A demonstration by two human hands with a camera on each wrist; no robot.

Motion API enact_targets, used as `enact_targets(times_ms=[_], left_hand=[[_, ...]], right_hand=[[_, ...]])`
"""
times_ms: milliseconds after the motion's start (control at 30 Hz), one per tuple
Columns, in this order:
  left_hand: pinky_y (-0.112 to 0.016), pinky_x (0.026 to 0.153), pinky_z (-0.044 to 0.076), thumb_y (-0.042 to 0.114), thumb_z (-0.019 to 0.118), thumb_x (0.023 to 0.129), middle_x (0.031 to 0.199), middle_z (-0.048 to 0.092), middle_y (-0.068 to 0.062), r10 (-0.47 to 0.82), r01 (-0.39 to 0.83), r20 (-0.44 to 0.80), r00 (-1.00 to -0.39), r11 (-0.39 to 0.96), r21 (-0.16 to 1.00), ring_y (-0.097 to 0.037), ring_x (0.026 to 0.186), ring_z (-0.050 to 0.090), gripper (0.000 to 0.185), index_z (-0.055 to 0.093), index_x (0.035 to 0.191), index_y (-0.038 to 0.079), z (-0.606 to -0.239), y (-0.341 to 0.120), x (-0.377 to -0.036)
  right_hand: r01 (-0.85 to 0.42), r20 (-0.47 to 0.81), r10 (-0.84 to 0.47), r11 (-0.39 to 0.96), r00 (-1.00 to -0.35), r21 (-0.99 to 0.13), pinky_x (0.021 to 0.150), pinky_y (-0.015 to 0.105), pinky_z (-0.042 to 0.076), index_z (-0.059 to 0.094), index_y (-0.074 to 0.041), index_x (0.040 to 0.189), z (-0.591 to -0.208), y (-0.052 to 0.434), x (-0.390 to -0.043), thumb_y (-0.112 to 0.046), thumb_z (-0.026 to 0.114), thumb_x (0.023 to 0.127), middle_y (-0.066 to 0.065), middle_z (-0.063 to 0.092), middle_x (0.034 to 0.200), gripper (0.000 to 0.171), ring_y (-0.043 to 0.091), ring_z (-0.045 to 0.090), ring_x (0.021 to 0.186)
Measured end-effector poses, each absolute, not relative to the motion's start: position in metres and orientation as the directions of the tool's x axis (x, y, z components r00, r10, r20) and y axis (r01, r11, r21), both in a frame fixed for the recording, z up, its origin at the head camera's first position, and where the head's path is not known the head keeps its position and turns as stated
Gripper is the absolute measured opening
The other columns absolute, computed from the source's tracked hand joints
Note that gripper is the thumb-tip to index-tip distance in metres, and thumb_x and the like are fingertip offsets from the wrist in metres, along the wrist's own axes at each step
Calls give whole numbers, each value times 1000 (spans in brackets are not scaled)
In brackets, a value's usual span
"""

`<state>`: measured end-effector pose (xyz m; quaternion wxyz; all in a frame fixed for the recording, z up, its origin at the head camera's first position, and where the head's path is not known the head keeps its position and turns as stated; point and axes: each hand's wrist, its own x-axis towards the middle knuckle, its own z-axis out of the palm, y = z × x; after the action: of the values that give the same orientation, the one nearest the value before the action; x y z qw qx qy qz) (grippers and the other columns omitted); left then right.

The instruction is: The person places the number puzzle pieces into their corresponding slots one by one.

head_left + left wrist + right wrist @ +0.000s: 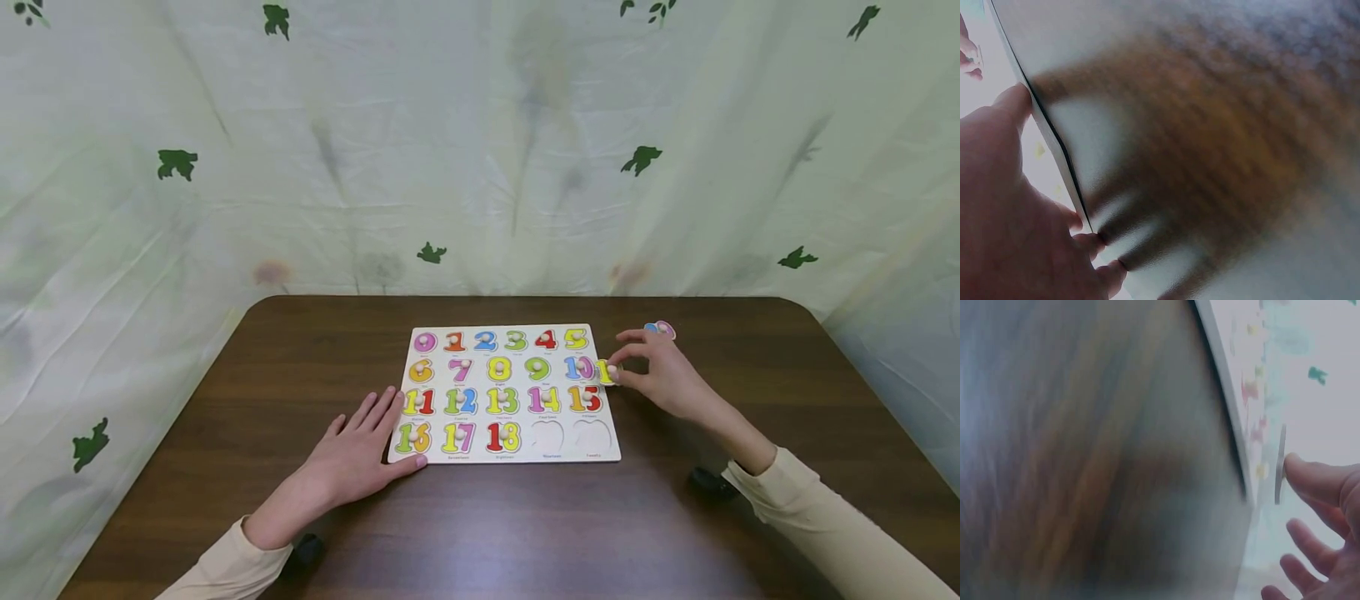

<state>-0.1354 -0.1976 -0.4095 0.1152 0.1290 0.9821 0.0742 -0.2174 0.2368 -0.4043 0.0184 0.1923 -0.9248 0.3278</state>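
A white number puzzle board (465,457) lies on the table, with colourful knobbed number pieces in most of its recesses. Two bare recesses, the nineteen recess (547,437) and the twenty recess (592,437), show at its lower right. My left hand (352,458) rests with spread fingers at the board's left edge, thumb on the lower left corner. Between thumb and fingertips my right hand (663,375) pinches a number puzzle piece (604,372) with a yellow 1 showing, its other part hidden by the fingers. In the right wrist view this puzzle piece (1280,465) appears edge-on, raised beside the board.
Behind the right hand, a blue and pink number piece (664,329) lies on the table, partly covered by the fingers. The dark wooden table (480,533) ends at the back against a pale curtain (480,167) with green leaf-like prints.
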Motion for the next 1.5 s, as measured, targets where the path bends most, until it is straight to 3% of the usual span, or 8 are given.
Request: enact_targets(times_ms=[167,500,633,933,1033,1133,1233,1500], left_hand=[[-69,107,18,78,49,83,163,16,-13,271,236,-206,-940,955,179,-37,147,14,106,20,158,9,-411,-199,-136],[-69,107,19,80,47,83,163,16,-12,273,241,-193,-942,955,176,-36,147,15,106,20,158,9,-414,-199,-136],[-69,107,19,79,48,83,163,16,-12,268,234,-204,-942,957,173,-36,148,15,106,20,158,10,-412,-198,-136],[-69,107,18,79,47,83,163,15,-12,270,237,-212,-939,956,172,-37,148,14,106,19,158,9,-411,-198,-136],[-69,107,19,79,47,84,163,15,-12,271,236,-212,-939,956,174,-37,147,14,106,19,158,9,-411,-198,-135],[-69,107,19,78,48,84,163,16,-13,271,237,-208,-940,956,175,-37,147,15,105,20,158,9,-410,-198,-136],[-69,107,19,78,49,84,163,16,-13,271,238,-207,-940,956,171,-38,147,15,105,20,158,9,-410,-198,-135],[-69,107,19,78,47,84,163,16,-13,272,239,-212,-939,956,167,-37,147,15,105,21,158,9,-411,-198,-136]], right_hand=[[-414,155,-414,662,-897,-625,101,54,33,76,-15,93,-405,222,-209,-13,78,86,16,54,133,8,37,40,126],[-521,157,-558,588,-815,-619,98,48,39,74,-28,86,-409,188,-189,-18,84,80,6,57,128,15,30,38,127],[-536,139,-592,575,-794,-619,107,49,32,74,-27,84,-408,176,-183,-15,84,79,3,56,126,16,31,35,132],[-694,237,-685,532,-689,-484,107,49,30,75,-22,80,-417,161,-182,-13,84,77,4,59,121,13,25,43,121],[-699,237,-685,539,-689,-470,109,50,28,75,-22,80,-418,158,-182,-14,85,77,5,59,121,12,26,42,122],[-690,222,-682,553,-697,-467,106,46,33,75,-21,80,-418,158,-182,-15,85,77,5,59,122,12,26,42,122],[-687,220,-679,559,-700,-465,109,48,28,75,-21,82,-418,159,-183,-14,85,76,6,58,122,14,26,44,121],[-573,174,-589,604,-789,-554,96,46,42,77,-22,93,-408,177,-182,-16,85,78,6,55,130,18,29,40,127]])
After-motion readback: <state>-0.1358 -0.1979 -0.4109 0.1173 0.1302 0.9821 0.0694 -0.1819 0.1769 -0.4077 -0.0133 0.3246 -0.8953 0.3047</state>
